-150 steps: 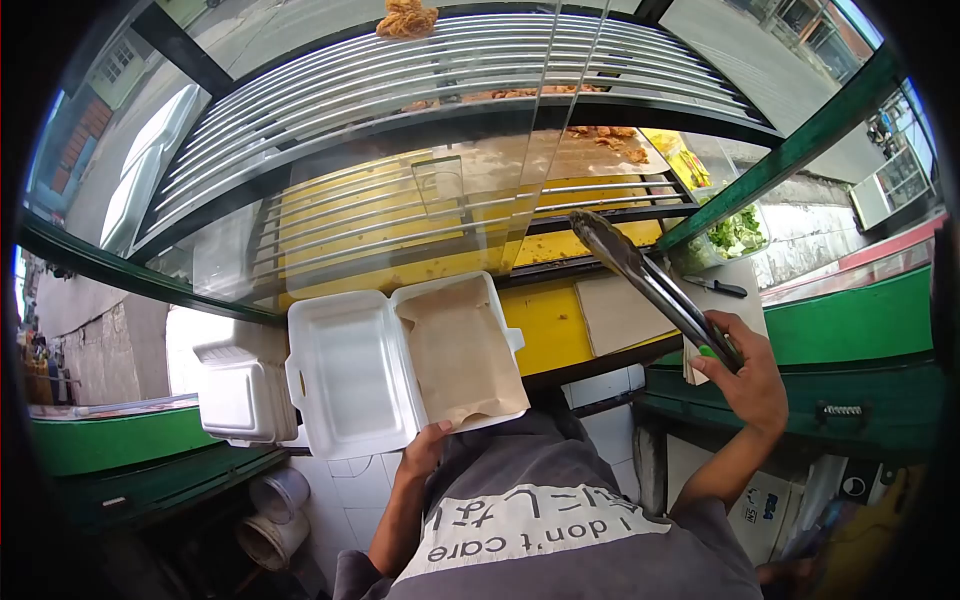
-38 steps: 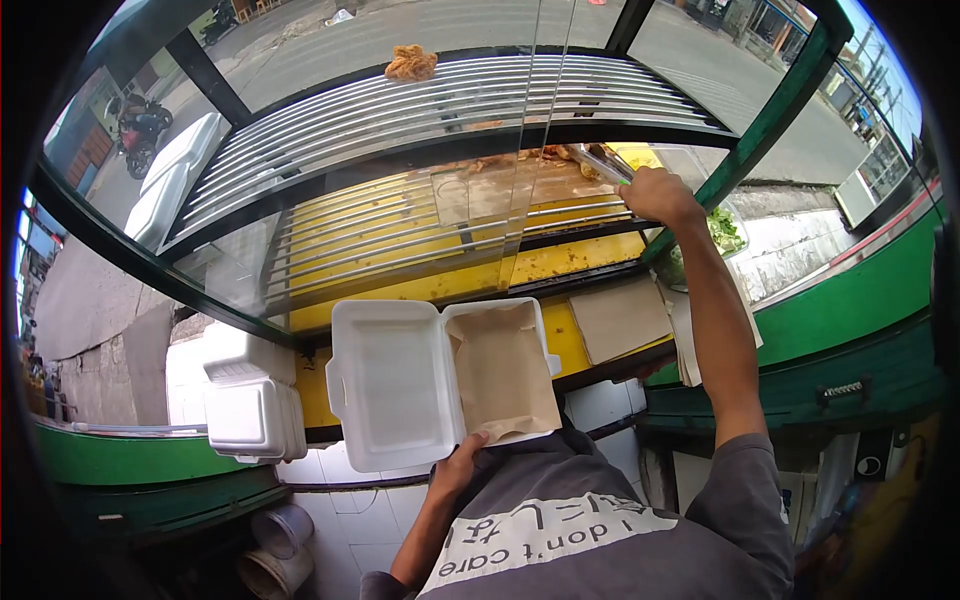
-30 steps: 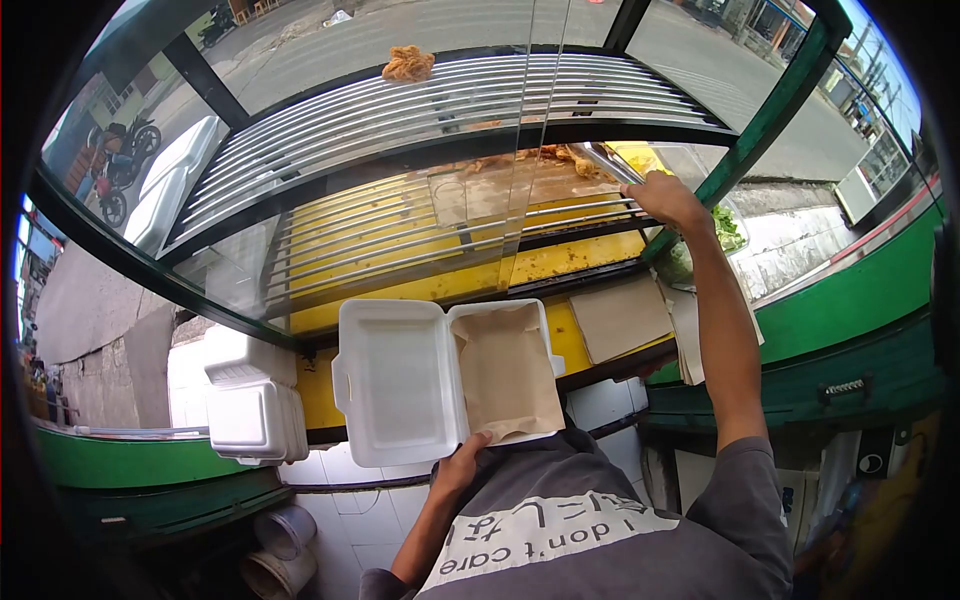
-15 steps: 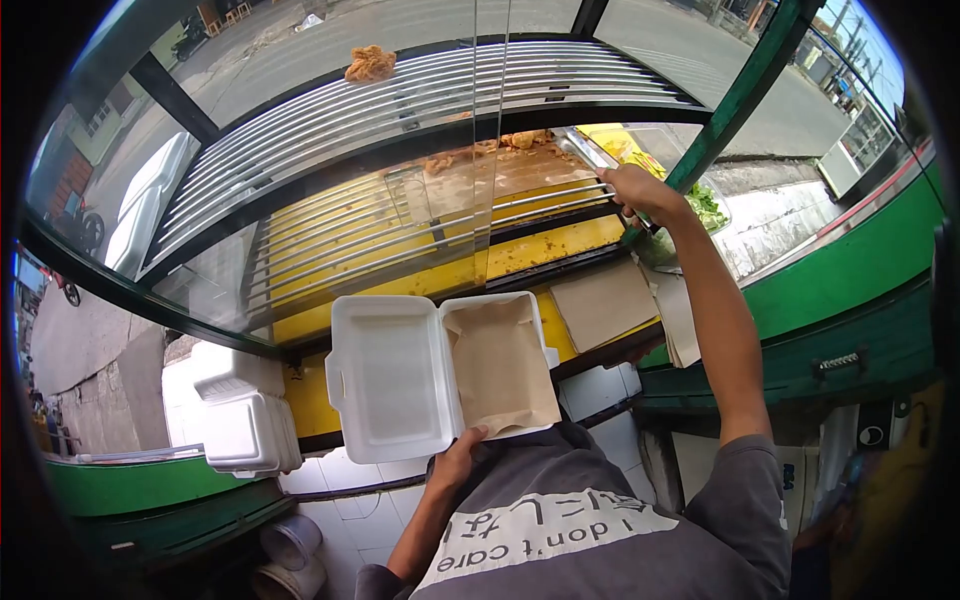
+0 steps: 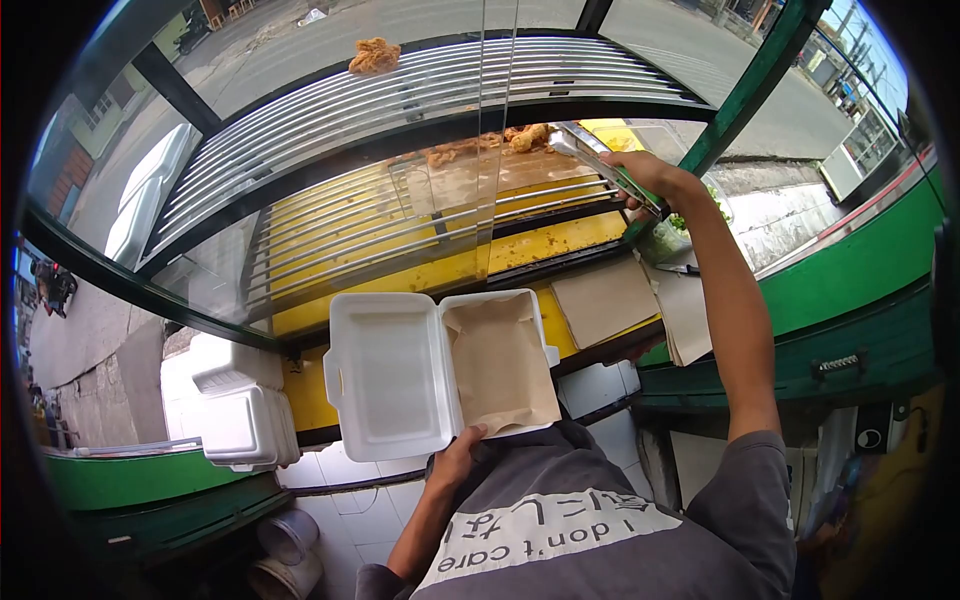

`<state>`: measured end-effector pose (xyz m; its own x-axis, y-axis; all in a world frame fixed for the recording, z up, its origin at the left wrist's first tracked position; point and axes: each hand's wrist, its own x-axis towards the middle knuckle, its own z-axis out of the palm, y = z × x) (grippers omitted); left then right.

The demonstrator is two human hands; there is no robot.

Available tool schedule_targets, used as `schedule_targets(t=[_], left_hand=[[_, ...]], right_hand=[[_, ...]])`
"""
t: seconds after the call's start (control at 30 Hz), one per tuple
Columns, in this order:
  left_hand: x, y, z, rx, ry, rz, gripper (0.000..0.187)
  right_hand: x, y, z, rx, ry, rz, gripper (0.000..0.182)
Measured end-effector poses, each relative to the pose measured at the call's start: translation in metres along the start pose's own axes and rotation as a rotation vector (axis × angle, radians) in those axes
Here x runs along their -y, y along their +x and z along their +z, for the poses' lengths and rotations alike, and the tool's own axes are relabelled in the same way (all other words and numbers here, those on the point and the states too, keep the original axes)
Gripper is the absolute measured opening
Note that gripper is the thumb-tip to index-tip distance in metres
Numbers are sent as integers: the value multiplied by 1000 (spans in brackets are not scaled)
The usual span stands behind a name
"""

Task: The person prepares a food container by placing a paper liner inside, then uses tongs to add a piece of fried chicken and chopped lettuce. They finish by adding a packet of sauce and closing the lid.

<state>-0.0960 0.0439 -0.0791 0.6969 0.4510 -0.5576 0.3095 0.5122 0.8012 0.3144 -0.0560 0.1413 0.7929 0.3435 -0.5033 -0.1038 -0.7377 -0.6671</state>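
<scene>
My left hand [image 5: 462, 452] grips the near edge of an open white foam box [image 5: 392, 380]. Brown paper [image 5: 502, 362] lines the right half of the box, and nothing lies on it. Inside the glass case, my right hand [image 5: 640, 180] is closed around metal tongs [image 5: 612, 172]. The tongs point left, their tips beside pieces of fried chicken [image 5: 528, 138] on the brown board of the lower shelf. One more fried piece [image 5: 375, 56] rests on the upper rack [image 5: 400, 110].
Stacked foam boxes [image 5: 240, 425] stand at the left. Brown paper sheets [image 5: 603, 305] lie on the counter right of the open box. A container of green leaves [image 5: 715, 212] is behind my right forearm. A green post [image 5: 745, 100] rises at the right.
My right hand has turned the tongs, which now show more fully with their tips farther left, close to the chicken. The open box and my left hand have hardly moved.
</scene>
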Motion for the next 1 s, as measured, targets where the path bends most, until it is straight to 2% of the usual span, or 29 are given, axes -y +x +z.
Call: schedule_targets(t=[0.07,0.23,0.3,0.5,0.63,0.73,0.9,0.93,1.0], left_hand=[[1,-1,-2,-23,-6,10,32],[4,-3,-7,-13,-104,-82,32],[4,-5,-7,-23,-65,-61,31],[5,-2,-4,14,-17,-19,32],[-3,0,-2,78,17,-68,32],[-29,-14,11,35,70,-114,32],[-15,-6,5,48,-15,-91,31],[-10,-3,4,45,-40,-85,31],[2,3,-2,42,-36,-85,30]], right_hand=[[8,-1,-1,19,17,45,43],[2,29,2,33,70,8,43],[-2,37,0,96,86,38,43],[5,27,4,54,132,35,43],[27,36,0,51,-178,-36,38],[39,29,5,41,-204,-82,35],[16,31,-2,60,-62,-8,36],[6,29,-3,-5,-46,1,36],[-6,-1,-2,-38,0,-109,39]])
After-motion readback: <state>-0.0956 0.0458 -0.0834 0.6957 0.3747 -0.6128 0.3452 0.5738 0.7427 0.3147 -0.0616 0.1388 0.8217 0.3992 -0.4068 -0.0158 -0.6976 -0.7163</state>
